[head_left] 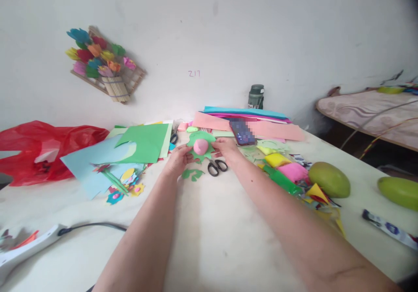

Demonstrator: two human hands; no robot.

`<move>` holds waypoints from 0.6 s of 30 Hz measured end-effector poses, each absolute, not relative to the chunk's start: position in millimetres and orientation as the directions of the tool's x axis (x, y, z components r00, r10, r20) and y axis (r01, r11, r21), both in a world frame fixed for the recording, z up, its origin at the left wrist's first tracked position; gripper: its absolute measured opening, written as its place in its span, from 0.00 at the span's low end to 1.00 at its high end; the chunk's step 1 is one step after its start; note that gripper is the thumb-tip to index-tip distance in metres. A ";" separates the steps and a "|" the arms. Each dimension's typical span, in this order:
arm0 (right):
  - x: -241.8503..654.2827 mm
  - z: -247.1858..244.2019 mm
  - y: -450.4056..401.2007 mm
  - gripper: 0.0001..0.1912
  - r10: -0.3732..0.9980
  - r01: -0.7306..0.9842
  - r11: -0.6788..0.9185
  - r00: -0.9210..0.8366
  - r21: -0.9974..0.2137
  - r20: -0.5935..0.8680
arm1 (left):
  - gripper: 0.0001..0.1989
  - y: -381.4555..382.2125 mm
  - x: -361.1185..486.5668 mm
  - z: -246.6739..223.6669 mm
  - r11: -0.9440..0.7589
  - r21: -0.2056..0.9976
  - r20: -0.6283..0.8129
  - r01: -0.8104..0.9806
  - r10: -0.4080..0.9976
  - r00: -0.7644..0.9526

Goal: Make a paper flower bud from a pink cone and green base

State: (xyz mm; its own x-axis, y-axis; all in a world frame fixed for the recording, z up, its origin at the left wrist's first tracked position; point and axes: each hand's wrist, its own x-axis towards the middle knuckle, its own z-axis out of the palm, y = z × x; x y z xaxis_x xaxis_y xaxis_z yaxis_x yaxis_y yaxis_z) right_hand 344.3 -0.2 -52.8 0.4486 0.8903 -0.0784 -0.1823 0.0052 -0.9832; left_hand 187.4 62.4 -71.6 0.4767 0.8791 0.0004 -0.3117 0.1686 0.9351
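Observation:
A green paper cut-out [203, 136] with a jagged edge is held up between my two hands, and a round pink clay lump [200, 147] sits at its middle. The fingers of my left hand [180, 157] pinch its left edge. On the other side, my right hand [227, 148] grips the right edge with closed fingers. Just below lie black-handled scissors [217, 167], their blades hidden behind the hands and paper. Green paper scraps [192, 174] rest on the table near my left wrist.
Left are green paper sheets [146, 141], small paper flowers [115, 196], a red plastic bag [42, 148] and a white power strip [31, 248]. A phone [242, 131] lies behind my right hand. Rightward are clay packs [293, 173], a green mango [329, 179] and a tube [388, 229].

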 end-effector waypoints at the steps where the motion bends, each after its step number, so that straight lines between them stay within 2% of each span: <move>1: 343.9 -52.8 -1.0 0.11 0.893 -0.185 -0.003 0.442 -0.983 -0.086 | 0.11 62.9 186.7 -72.1 0.164 0.938 0.005 -0.305 0.874 0.486; 6: 344.9 -50.6 -5.1 0.06 0.916 -0.199 -0.040 0.384 -0.979 -0.115 | 0.14 66.9 182.8 -73.2 0.051 0.945 0.119 -0.324 0.866 0.485; 10: 350.8 -47.9 -8.9 0.21 0.914 -0.117 -0.181 0.347 -0.977 -0.211 | 0.14 72.1 184.6 -71.7 -0.171 0.921 0.297 -0.351 0.890 0.345; 13: 353.6 -46.8 -12.3 0.30 0.969 -0.122 -0.223 0.082 -0.967 -0.233 | 0.16 72.3 189.1 -66.7 -0.318 0.896 0.411 -0.310 0.858 0.309; 15: 352.7 -46.8 -14.2 0.29 0.980 -0.159 -0.181 -0.113 -0.970 -0.164 | 0.18 69.3 191.7 -61.9 -0.412 0.869 0.488 -0.273 0.805 0.337; 18: 348.4 -46.7 -16.1 0.19 0.988 -0.145 -0.061 -0.151 -0.988 -0.039 | 0.22 62.8 192.5 -55.4 -0.526 0.823 0.566 -0.214 0.728 0.387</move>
